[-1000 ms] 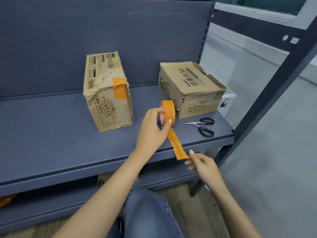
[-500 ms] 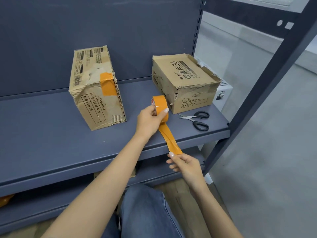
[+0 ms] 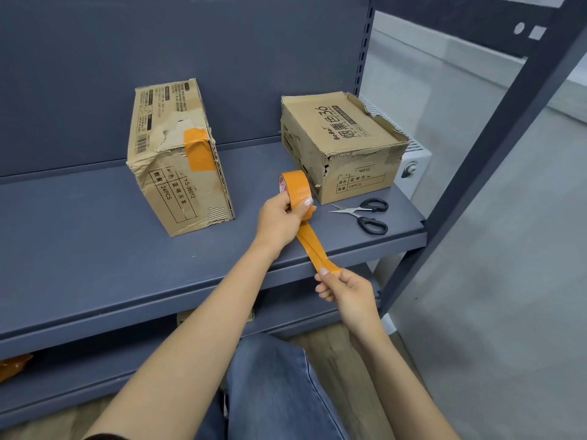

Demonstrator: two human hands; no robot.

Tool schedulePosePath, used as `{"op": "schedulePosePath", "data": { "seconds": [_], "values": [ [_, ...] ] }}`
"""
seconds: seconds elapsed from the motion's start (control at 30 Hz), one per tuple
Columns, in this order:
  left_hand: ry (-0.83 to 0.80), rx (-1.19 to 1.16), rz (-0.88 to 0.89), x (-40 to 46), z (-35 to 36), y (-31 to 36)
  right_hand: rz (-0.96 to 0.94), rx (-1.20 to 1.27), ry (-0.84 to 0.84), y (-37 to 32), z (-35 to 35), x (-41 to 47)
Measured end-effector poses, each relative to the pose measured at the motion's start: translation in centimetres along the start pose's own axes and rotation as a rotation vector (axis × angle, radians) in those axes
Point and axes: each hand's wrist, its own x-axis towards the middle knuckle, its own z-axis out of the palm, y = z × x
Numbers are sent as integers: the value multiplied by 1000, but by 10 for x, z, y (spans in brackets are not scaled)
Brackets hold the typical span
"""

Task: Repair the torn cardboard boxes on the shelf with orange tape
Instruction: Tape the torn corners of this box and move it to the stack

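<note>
From the head view, I held the roll of orange tape in my left hand, fingers curled round its rim and thumb across the tread, just above the shelf so it could turn without dragging. My right hand pinched the free end of the strip, nearer me and lower than the shelf's front edge, so the length ran taut between both grips. The strip had creased along its middle, which I judged could make it stick to itself.

I worked just beside the right box, whose near corner was ragged and split; that looked like the tear this length was meant for. The left box, well apart on the left, already carried an orange patch over its top edge, though a rip beside it remained bare.

The scissors lay on the shelf near the right box, within reach of my right hand for cutting.
</note>
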Motion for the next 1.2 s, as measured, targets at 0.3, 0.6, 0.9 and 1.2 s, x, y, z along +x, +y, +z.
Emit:
{"op": "schedulePosePath", "data": {
  "seconds": [0.3,0.6,0.9,1.2],
  "values": [
    [-3,-66,-8,0,2,-1,16,48,16,0,6,-4],
    [10,-76,-2,3,4,-5,-72,56,-12,-9,-8,-55],
    [68,25,75,-4,10,-12,-124,-10,-14,-1,-44,-69],
    [-3,223,188,0,28,-22,-160,-76,20,8,-73,-78]
  ]
}}
